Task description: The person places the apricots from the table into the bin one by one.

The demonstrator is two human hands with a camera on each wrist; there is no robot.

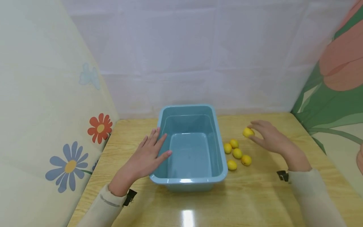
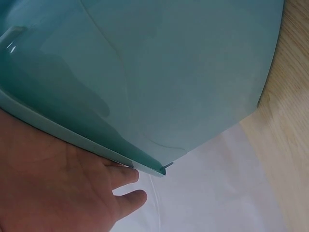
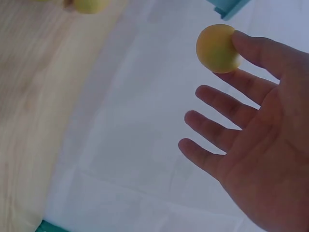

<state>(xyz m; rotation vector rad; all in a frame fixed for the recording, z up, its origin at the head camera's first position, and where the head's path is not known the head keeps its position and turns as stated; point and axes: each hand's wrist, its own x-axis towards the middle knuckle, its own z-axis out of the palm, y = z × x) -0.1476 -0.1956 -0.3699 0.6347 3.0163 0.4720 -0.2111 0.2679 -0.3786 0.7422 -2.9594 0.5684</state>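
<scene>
A blue plastic basin stands on the table, its inside bare. My left hand rests with straight, spread fingers on the basin's left rim; in the left wrist view the palm lies along that rim. My right hand, to the right of the basin, pinches a yellow lemon between thumb and forefinger. The right wrist view shows this lemon at the fingertips, with the other fingers held apart from it. Several more lemons lie on the table against the basin's right side.
The light wooden table meets a white cloth backdrop behind the basin. Flower-printed panels stand at the left and right. Black straps show at both wrists.
</scene>
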